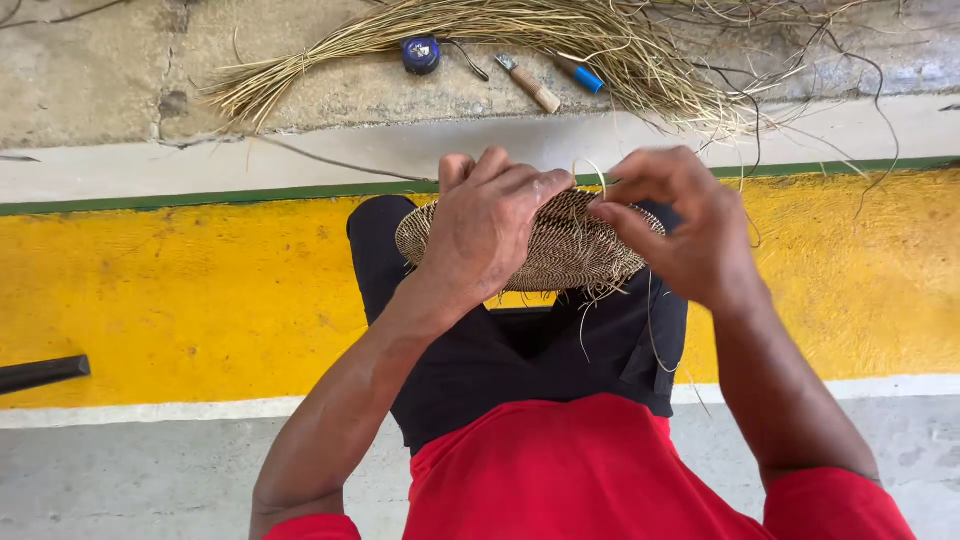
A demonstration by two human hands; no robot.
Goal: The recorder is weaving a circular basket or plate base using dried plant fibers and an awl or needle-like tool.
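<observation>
Right at the centre, the left hand (485,225) is clamped over the woven disc (560,245), fingers curled across its top edge, while the right hand (680,225) pinches a thin strand (590,168) at the rim — fingertips closed together on it. The disc rests on the person's lap above the black trousers (520,350), its coiled weave tight and already wide, though loose fibre ends hang from its lower edge, so the rim looks unfinished. Beyond the knees, on the concrete floor (90,70), lies a big bundle of dry straw (480,30) — plenty unused — with a blue tape measure (421,54), a wooden-handled tool (530,83) and a blue-handled tool (580,74).
</observation>
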